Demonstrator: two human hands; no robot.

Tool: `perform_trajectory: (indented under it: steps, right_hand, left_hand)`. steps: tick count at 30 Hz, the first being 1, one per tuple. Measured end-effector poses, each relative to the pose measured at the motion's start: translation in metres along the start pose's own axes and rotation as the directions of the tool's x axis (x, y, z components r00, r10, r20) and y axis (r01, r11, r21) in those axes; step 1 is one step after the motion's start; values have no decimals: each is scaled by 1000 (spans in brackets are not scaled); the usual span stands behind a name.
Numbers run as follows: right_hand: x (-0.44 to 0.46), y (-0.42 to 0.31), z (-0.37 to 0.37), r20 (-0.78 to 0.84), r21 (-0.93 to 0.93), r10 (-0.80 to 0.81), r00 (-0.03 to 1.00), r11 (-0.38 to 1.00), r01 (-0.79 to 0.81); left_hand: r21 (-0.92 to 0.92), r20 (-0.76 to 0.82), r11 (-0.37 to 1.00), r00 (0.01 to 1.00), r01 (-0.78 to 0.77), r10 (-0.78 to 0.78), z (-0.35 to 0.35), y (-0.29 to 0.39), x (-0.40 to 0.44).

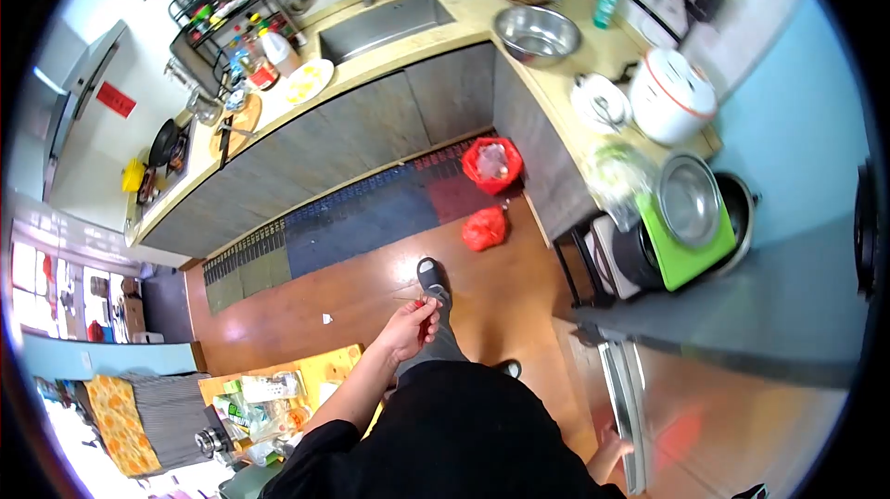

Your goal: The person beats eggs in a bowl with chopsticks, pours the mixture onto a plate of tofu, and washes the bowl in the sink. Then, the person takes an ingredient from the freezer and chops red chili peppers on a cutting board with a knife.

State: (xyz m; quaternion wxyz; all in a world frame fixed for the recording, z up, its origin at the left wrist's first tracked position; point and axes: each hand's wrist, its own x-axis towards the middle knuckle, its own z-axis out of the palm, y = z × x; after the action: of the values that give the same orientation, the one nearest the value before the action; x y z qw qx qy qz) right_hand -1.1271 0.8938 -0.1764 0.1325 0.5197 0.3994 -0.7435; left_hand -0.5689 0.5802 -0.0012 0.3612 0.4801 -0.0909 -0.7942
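Note:
In front of my body, my left hand [409, 328] is closed round a small dark red thing [424, 328], too small to name for certain; thin stalk-like bits stick out from it. Low on the right, my right hand [611, 452] is beside the edge of an open fridge door [626, 406]. Its fingers are partly seen, and whether they hold the edge is unclear. The reddish shiny inner side of the appliance lies to the right of that hand.
A counter [408, 47] with a sink [385, 26] runs across the top. A red-lined bin [492, 165] and a red bag [485, 228] are on the floor. A green board [681, 249] carries a metal bowl [690, 200]. A cluttered wooden table [329, 366] is at lower left.

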Motion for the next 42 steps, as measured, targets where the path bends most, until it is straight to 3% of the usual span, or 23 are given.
perform_trajectory:
  steps: [3,5,7,10,13,15,17,19,20,22,23,25,26,27,28,29,32,35,37,38,39,41,42]
  right_hand:
    - [-120,57,43,-355,170,-161,921,958,233]
    - [-141,93,51,-303,-2,-211,929,975,221]
    - [-156,144,56,-121,-412,-231,966,896,163]
    - [-184,236,70,168,-926,-21,986,340,165]
    - [-230,351,106,271,-935,356,894,-123,332]
    - [-276,444,150,285,-856,551,784,-221,467]
    - [-323,541,206,327,-792,681,655,-181,583]
    - [-347,636,264,481,-767,732,482,86,636]
    - [-425,680,292,530,-716,726,439,106,690]
    - [-500,762,362,567,-381,812,140,108,918]
    - [-520,810,394,610,-200,789,-72,241,950]
    - [-565,912,464,558,-188,806,-198,356,915]
    - [-577,968,509,499,-43,829,-252,314,949]
    - [-589,1027,547,462,33,800,-384,417,908]
    - [-595,1092,577,539,2,734,-413,489,872]
    - [-606,1141,607,563,266,669,-485,408,873]
    - [-671,1232,634,459,703,621,-636,185,687]
    - [-716,1308,651,121,893,695,-709,236,383]
    - [-723,1380,666,-153,921,418,-896,389,25]
    - [-744,1392,667,-412,909,403,-817,122,-398]
    - [-767,1402,667,-641,669,359,-679,-172,-723]
    - [-763,1459,681,-716,212,530,-454,-454,-865]
    - [-752,1481,687,-668,425,488,-562,-370,-826]
  left_hand:
    - [-98,-10,995,1000,-20,19,-33,59,30]
    - [-105,-22,993,999,-49,47,-62,96,55]
    - [-105,-41,991,996,-77,73,-83,149,78]
    - [-101,-57,986,990,-132,127,-101,231,97]
    - [-134,-7,973,982,-190,190,-104,305,123]
    - [-170,12,966,980,-193,198,-100,348,143]
    - [-202,11,957,976,-209,216,-94,385,169]
    - [-231,26,946,971,-225,238,-92,419,198]
    - [-247,27,940,969,-234,247,-90,435,212]
    - [-242,-94,926,957,-290,275,-75,476,241]
    - [-241,-144,917,946,-317,289,-64,500,253]
    - [-228,-224,908,927,-351,302,-57,542,289]
    - [-231,-204,898,921,-375,332,-62,565,316]
    - [-234,-190,892,918,-386,348,-73,582,344]
    - [-247,-174,885,916,-395,361,-78,601,374]
    - [-261,-195,867,903,-425,384,-77,621,401]
    - [-345,-221,849,914,-399,340,-77,681,479]
    - [-406,-210,848,938,-340,275,-77,733,557]
    - [-408,-219,858,946,-311,238,-65,763,593]
    - [-403,-223,861,946,-310,236,-55,779,607]
    - [-398,-229,864,946,-307,231,-50,789,623]
    - [-370,-178,878,950,-305,255,-52,797,663]
    - [-350,-146,887,952,-302,267,-54,802,680]
